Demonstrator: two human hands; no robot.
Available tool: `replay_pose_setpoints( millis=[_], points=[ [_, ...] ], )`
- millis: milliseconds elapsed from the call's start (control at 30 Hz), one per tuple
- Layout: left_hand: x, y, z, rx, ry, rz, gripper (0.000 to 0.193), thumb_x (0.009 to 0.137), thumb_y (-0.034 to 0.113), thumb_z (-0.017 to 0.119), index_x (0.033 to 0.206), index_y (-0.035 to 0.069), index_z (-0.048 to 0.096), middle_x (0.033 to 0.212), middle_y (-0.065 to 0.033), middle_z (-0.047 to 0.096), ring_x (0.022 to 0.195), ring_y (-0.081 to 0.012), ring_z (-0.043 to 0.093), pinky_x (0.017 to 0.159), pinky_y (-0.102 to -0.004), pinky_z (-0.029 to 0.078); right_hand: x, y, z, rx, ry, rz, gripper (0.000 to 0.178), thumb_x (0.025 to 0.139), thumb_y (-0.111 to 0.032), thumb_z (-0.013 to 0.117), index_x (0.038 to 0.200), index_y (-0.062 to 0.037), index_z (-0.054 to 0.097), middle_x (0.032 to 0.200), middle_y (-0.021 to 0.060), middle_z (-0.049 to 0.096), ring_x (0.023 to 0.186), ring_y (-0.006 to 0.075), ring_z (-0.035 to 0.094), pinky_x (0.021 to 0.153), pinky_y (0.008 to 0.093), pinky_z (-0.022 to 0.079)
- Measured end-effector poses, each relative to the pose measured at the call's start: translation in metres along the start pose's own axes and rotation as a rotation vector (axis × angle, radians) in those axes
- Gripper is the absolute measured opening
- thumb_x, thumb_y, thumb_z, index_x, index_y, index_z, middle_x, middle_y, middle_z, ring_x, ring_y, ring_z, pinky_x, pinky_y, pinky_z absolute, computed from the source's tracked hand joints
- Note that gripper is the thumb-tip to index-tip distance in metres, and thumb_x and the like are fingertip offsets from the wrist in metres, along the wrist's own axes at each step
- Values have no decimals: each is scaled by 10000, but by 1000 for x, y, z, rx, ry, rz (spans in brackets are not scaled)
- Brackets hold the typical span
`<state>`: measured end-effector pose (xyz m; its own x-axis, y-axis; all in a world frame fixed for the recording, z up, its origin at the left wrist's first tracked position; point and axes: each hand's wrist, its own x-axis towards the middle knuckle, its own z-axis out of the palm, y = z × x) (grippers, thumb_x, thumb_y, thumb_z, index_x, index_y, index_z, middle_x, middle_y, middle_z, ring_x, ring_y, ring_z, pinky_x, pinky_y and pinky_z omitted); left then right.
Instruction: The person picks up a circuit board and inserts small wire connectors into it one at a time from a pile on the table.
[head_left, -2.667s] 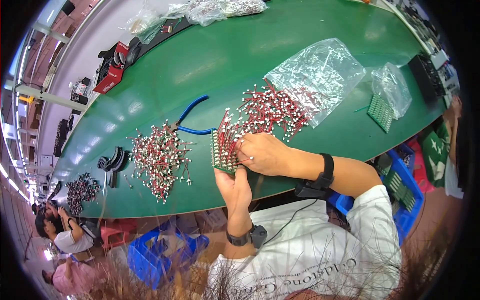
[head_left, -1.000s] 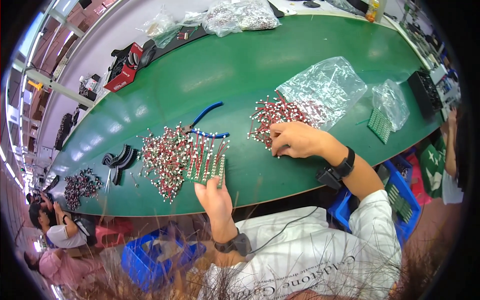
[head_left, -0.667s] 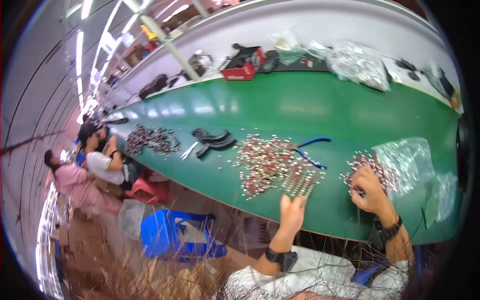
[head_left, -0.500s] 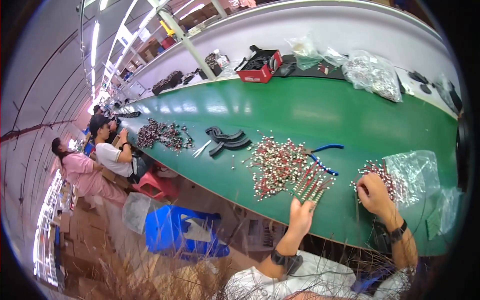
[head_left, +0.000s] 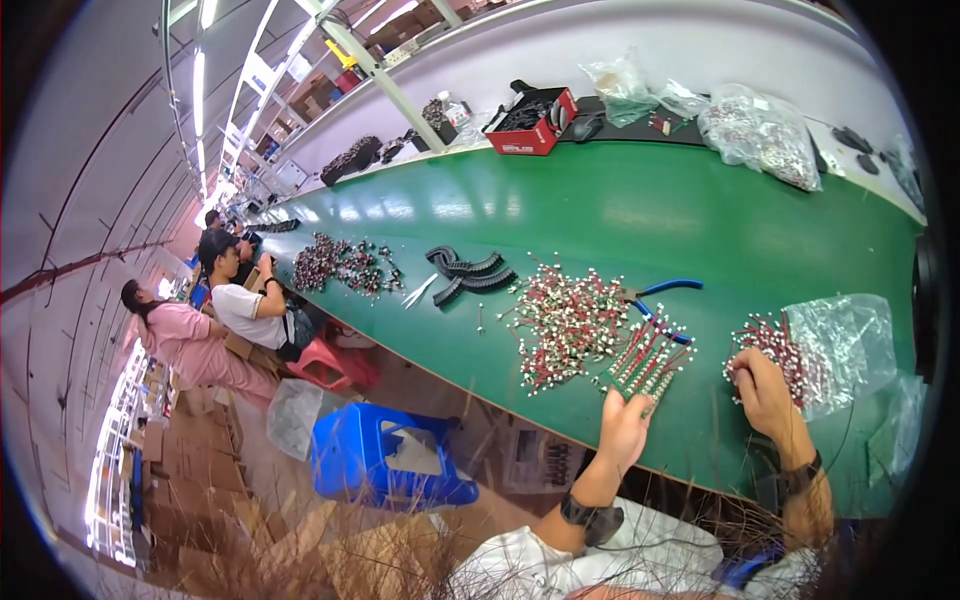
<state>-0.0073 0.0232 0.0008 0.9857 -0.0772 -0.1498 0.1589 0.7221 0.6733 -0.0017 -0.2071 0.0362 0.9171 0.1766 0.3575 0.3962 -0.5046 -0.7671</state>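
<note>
At lower centre of the frame, a green rack of red components is gripped by the left hand on the green desk. At lower right, the right hand is closed on loose red components beside a clear bag.

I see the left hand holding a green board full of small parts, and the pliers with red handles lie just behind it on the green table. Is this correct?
Not quite: the pliers have blue handles, not red, as the head view shows. The rest holds: the left hand holds the green board full of small parts, and the pliers lie just behind it on the green table.
</note>
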Motion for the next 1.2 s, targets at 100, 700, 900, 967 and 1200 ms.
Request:
replay_pose_setpoints(
  millis=[100, 700, 900, 967, 1200],
  points=[
    [3, -10, 18, -12, -7, -34, 383, 848, -104, 468, 1216, 4, 461, 1173, -99, 572, 1039, -189, 580, 909, -334, 481, -10, 2, -10, -37, 2, 70, 87, 874, 5, 503, 943, 9, 556, 789, 162, 575, 702, 308, 574, 631, 377, 456],
    [6, -32, 62, 59, -98, -46, 605, 798, -146, 414, 1381, 2, 348, 1268, -143, 518, 1156, -237, 542, 1038, -401, 427, -7, 0, -9, 323, -18, 185, 119, 837, -106, 645, 877, 6, 635, 712, 44, 612, 625, 87, 552, 557, 269, 450],
    [-1, -45, 67, 156, -163, -14, 530, 813, -122, 420, 1331, -16, 389, 1258, -152, 527, 1144, -241, 552, 1026, -408, 432, -7, -4, -1, 64, 113, 17, 110, 768, -63, 646, 839, 15, 619, 760, 141, 624, 654, 272, 627, 581, 344, 502],
    [1, -50, 63, 211, -213, 56, 510, 815, -146, 423, 1311, -28, 395, 1249, -150, 529, 1134, -232, 556, 1009, -378, 441, -6, -1, 1, 21, 135, -4, 121, 768, -73, 650, 835, 20, 612, 769, 143, 622, 662, 281, 628, 588, 362, 507],
    [-3, -52, 69, 257, -205, 16, 526, 812, -147, 434, 1320, -23, 378, 1229, -126, 532, 1103, -189, 555, 968, -314, 439, -8, -3, 4, 20, 96, 0, 121, 762, -93, 663, 788, 12, 608, 718, 126, 594, 618, 266, 600, 568, 352, 494]
  ],
)
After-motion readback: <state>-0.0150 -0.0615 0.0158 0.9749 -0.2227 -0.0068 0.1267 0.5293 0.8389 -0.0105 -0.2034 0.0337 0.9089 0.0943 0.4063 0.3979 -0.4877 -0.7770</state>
